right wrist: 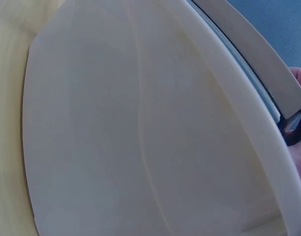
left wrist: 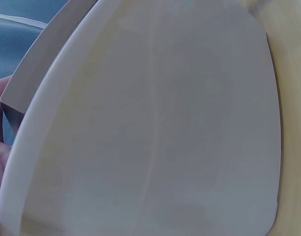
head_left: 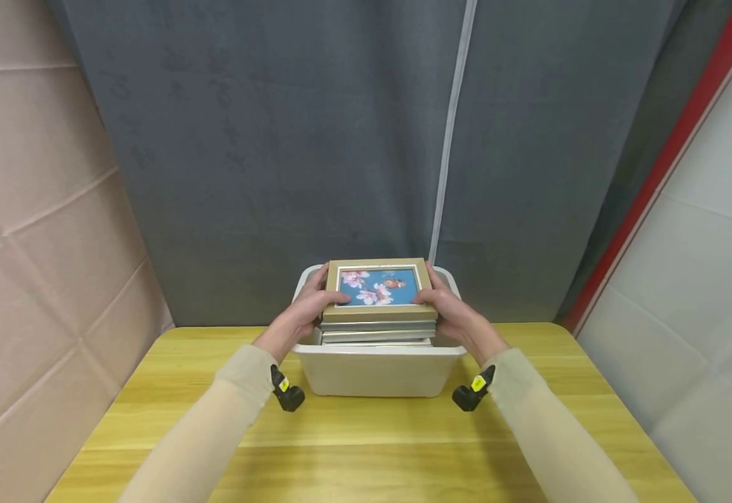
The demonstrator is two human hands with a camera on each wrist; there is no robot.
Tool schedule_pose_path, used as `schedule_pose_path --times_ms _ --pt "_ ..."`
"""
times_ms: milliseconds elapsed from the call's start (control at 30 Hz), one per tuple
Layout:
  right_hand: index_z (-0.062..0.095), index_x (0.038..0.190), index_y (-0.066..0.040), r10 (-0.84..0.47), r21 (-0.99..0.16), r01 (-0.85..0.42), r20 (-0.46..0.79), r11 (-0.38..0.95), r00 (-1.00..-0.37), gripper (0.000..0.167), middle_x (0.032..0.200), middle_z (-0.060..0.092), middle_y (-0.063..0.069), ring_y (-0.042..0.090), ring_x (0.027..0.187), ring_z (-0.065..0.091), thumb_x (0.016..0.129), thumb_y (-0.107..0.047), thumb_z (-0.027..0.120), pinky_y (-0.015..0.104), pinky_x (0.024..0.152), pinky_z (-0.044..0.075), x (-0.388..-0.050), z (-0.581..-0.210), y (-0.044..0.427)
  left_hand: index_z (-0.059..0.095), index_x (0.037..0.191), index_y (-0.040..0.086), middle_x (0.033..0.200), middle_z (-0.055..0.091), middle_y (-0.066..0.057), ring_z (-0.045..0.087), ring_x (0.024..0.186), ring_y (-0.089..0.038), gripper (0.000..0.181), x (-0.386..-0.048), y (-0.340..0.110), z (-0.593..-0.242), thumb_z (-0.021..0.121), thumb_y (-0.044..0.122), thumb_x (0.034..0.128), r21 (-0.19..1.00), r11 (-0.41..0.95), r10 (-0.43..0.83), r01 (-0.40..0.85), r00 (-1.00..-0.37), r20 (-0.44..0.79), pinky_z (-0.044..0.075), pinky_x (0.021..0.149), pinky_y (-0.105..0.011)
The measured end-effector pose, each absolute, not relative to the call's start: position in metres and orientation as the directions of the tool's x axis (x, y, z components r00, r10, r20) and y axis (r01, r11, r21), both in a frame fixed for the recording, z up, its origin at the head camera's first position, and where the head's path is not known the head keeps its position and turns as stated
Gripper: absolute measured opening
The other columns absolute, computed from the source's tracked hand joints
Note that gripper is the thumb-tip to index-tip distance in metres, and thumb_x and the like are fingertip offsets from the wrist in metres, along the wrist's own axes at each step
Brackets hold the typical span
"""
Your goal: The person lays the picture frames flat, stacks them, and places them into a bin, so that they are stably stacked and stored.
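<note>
A picture frame point(head_left: 380, 314) with a wooden-toned border and a blue print of pink blossoms and a bird tops a stack of frames point(head_left: 378, 334) inside a white plastic bin point(head_left: 375, 374). At its left side my left hand point(head_left: 306, 307) grips the top frame, thumb over the front edge of the picture. My right hand point(head_left: 450, 307) holds the opposite side the same way. Both wrist views are mostly filled by the bin's outer wall point(left wrist: 165, 123), with the frame's edge point(right wrist: 258, 49) above the rim. The fingers under the frame are partly hidden.
The bin stands on a yellow wood-grain table point(head_left: 341, 454), near its back edge. Behind hangs a grey curtain point(head_left: 278, 140) with a pale vertical strip. Pale padded-looking walls flank the table, the left one point(head_left: 39, 244) pinkish and the right one point(head_left: 699, 300) white with a red strip.
</note>
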State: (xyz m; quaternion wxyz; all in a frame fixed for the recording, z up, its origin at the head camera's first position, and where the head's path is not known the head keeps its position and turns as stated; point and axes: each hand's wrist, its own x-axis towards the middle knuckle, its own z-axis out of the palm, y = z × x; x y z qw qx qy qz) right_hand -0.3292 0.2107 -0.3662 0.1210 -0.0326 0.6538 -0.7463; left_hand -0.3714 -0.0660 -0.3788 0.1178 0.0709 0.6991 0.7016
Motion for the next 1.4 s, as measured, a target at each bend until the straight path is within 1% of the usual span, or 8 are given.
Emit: schedule_pose_path --times_ms 300,433,567,767,933,1067,1300,1400 --pt "-0.007 0.163 -0.042 -0.202 -0.985 0.149 -0.128 -0.092 -0.971 0.108 0.166 0.012 0.017 0.037 0.129 0.041 0.087 0.002 0.056 0.044 0.101 0.041 -0.3307 -0.3655 0.2095 0.012 0.166 0.027 0.165 0.029 -0.010 0.053 0.124 -0.032 0.105 -0.3722 -0.0639 -0.3800 0.075 0.004 0.0852 0.998 0.011 0.277 -0.065 -0.959 -0.066 0.052 0.095 -0.040" --pt "-0.008 0.163 -0.042 -0.202 -0.986 0.148 -0.130 -0.081 -0.971 0.108 0.165 0.014 0.019 0.037 0.128 0.042 0.088 0.001 0.057 0.049 0.106 0.038 -0.3303 -0.3661 0.2100 0.013 0.166 0.028 0.163 0.032 -0.011 0.058 0.119 -0.032 0.106 -0.3729 -0.0639 -0.3810 0.076 0.001 0.0852 0.997 0.011 0.281 -0.073 -0.957 -0.074 0.056 0.093 -0.045" --pt "-0.008 0.163 -0.041 -0.205 -0.986 0.149 -0.131 -0.075 -0.970 0.108 0.163 0.017 0.020 0.036 0.126 0.045 0.088 -0.001 0.058 0.050 0.106 0.038 -0.3303 -0.3669 0.2105 0.016 0.165 0.029 0.161 0.034 -0.010 0.058 0.117 -0.032 0.104 -0.3728 -0.0640 -0.3813 0.076 0.000 0.0849 0.996 0.011 0.279 -0.085 -0.956 -0.085 0.053 0.098 -0.052" --pt "-0.008 0.163 -0.040 -0.206 -0.986 0.153 -0.136 -0.069 -0.969 0.108 0.161 0.021 0.021 0.044 0.134 0.039 0.088 -0.001 0.059 0.048 0.102 0.042 -0.3312 -0.3674 0.2102 0.019 0.165 0.027 0.158 0.038 -0.011 0.058 0.116 -0.031 0.103 -0.3742 -0.0632 -0.3824 0.077 -0.002 0.0841 0.996 0.004 0.287 -0.093 -0.954 -0.090 0.046 0.105 -0.058" --pt "-0.007 0.164 -0.039 -0.191 -0.988 0.149 -0.140 -0.033 -0.972 0.111 0.157 0.028 0.022 0.038 0.125 0.049 0.087 0.002 0.062 0.044 0.095 0.049 -0.3320 -0.3677 0.2110 0.018 0.165 0.026 0.153 0.043 -0.014 0.062 0.109 -0.030 0.105 -0.3743 -0.0622 -0.3828 0.077 -0.004 0.0834 0.996 0.010 0.283 -0.085 -0.956 -0.084 0.058 0.089 -0.046" --pt "-0.004 0.164 -0.038 -0.190 -0.991 0.135 -0.131 -0.007 -0.973 0.111 0.154 0.033 0.023 0.033 0.119 0.053 0.087 0.005 0.063 0.044 0.093 0.053 -0.3328 -0.3676 0.2113 0.017 0.165 0.025 0.150 0.045 -0.017 0.063 0.104 -0.029 0.107 -0.3745 -0.0618 -0.3832 0.077 -0.007 0.0825 0.997 0.013 0.271 -0.076 -0.960 -0.077 0.060 0.076 -0.037" --pt "-0.002 0.165 -0.038 -0.176 -0.990 0.141 -0.137 -0.010 -0.975 0.111 0.153 0.035 0.024 0.034 0.117 0.055 0.087 0.005 0.064 0.038 0.087 0.055 -0.3313 -0.3684 0.2116 0.012 0.166 0.022 0.157 0.038 -0.018 0.059 0.111 -0.031 0.113 -0.3721 -0.0595 -0.3840 0.078 -0.009 0.0798 0.999 0.016 0.254 -0.045 -0.966 -0.048 0.058 0.082 -0.034" --pt "-0.003 0.165 -0.035 -0.178 -0.990 0.138 -0.136 0.000 -0.975 0.111 0.153 0.034 0.023 0.032 0.115 0.057 0.087 0.004 0.065 0.035 0.087 0.055 -0.3312 -0.3686 0.2118 0.011 0.166 0.021 0.156 0.037 -0.020 0.058 0.111 -0.031 0.114 -0.3709 -0.0586 -0.3845 0.078 -0.009 0.0792 0.999 0.022 0.255 -0.043 -0.966 -0.047 0.056 0.080 -0.033"
